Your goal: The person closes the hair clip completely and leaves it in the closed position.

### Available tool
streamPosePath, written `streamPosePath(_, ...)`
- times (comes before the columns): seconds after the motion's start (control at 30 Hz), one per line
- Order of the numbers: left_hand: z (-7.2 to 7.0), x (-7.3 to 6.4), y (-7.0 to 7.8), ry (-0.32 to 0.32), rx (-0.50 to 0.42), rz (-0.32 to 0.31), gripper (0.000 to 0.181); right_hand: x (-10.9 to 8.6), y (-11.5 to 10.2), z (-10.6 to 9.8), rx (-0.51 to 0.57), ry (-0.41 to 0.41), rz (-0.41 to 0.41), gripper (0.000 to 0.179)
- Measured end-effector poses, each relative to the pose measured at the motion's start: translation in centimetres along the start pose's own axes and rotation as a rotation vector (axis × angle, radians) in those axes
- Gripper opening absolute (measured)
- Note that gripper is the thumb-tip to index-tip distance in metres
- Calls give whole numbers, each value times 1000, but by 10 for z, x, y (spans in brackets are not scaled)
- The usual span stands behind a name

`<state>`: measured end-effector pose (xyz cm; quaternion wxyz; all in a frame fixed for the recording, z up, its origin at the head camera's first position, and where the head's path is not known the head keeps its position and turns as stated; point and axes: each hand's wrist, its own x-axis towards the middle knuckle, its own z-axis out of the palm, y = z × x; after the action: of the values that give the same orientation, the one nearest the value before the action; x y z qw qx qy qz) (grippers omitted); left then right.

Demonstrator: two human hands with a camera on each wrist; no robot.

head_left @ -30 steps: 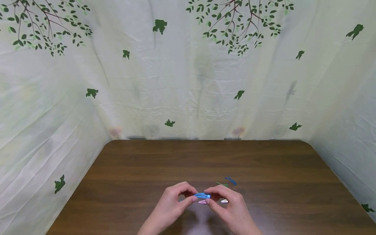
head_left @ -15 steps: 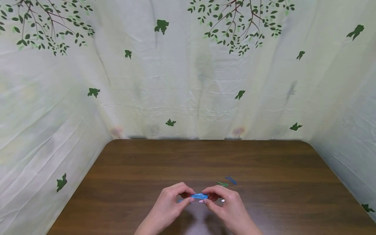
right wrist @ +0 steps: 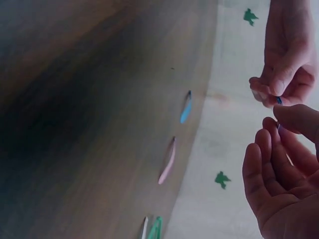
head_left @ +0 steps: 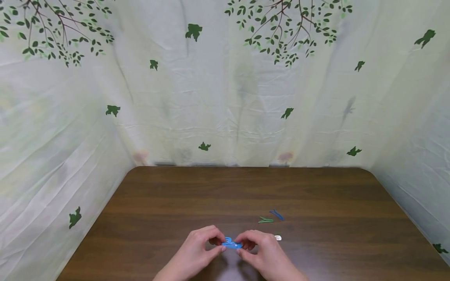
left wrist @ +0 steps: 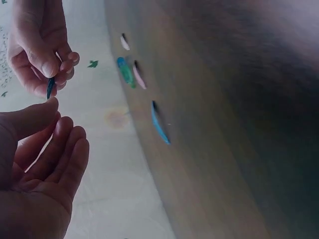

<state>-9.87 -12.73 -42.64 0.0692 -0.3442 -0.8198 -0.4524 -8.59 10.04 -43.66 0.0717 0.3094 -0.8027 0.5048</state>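
In the head view a blue snap hair clip (head_left: pixel 231 245) lies crosswise between my hands, held above the table. My left hand (head_left: pixel 197 248) pinches its left end between thumb and fingers. At the other end the thumb and fingertips of my right hand (head_left: pixel 263 250) grip it. Seen from the left wrist, the held clip is a thin dark edge (left wrist: pixel 50 88). A second blue hair clip (right wrist: pixel 186 107) rests on the table, partly hidden behind the held one in the head view. A pink hair clip (right wrist: pixel 168 160) lies near it, hidden from the head camera.
Beyond my right hand, a white hair clip (head_left: pixel 278 237), a green one (head_left: pixel 265 220) and a dark blue one (head_left: pixel 276 215) lie on the brown wooden table (head_left: pixel 158 207). A pale cloth with printed leaves (head_left: pixel 218 89) surrounds the table's back and sides.
Both hands have shifted left and nearer the body, carrying the blue clip. The blue clip behind it and the white one at right have come into clearer view; the pink one is now covered.
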Motion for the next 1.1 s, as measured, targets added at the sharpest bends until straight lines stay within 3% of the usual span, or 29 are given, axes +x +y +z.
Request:
streamPosePath(0.3,-1,-11,-6,-53,-67,-167,15,3,5,3,-24,-94,67,18)
streamPosePath(0.57,0,-14,-13,-101,-82,-308,10,9,12,11,-50,-186,186,13)
streamPosePath(0.9,2,-15,-23,-161,-96,-355,12,17,16,18,-69,-271,286,14)
streamPosePath(1.1,2,-16,-27,-200,-67,-363,17,19,18,24,-104,-300,303,15)
